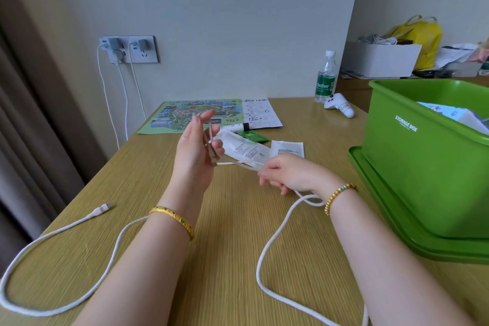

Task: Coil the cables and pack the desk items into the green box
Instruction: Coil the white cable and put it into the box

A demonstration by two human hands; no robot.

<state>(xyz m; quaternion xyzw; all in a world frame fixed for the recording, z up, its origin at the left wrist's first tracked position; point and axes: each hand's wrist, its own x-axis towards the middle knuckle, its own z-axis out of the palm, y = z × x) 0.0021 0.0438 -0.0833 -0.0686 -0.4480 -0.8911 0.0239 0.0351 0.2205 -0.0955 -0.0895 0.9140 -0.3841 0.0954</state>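
Wood-grain desk (225,259) fills the lower view, pale wall behind w/ a brown curtain at far left. Nearest: white cable (60,230) sprawls in big loose loops across the desk front, passing under both forearms, its plug end lying free at left near the desk edge. Left hand (197,151) is raised, palm turned inward, fingers mostly straight & spread, w/ blurred turns of cable wrapped round them; thumb presses the turns. Right hand (288,174), just beside it, has fingers curled, pinching the cable where it runs taut toward the left hand; the rest trails down from under the right wrist. Gold bangle on left wrist, gold bead bracelet on right. At right, green box (423,167), marked STORAGE BOX, stands on its green lid (397,225), already holding some pale items. Behind the hands: white packets (246,149), a green sachet & a white tube w/ dark cap, lying close together. Further back, a colourful map sheet (195,114) w/ handwritten numbers. Beyond the box corner, a white controller (340,107) and a water bottle (326,78), green label. Wall socket (129,49) at left carries chargers w/ white leads hanging down. Far right: white carton, yellow bag.
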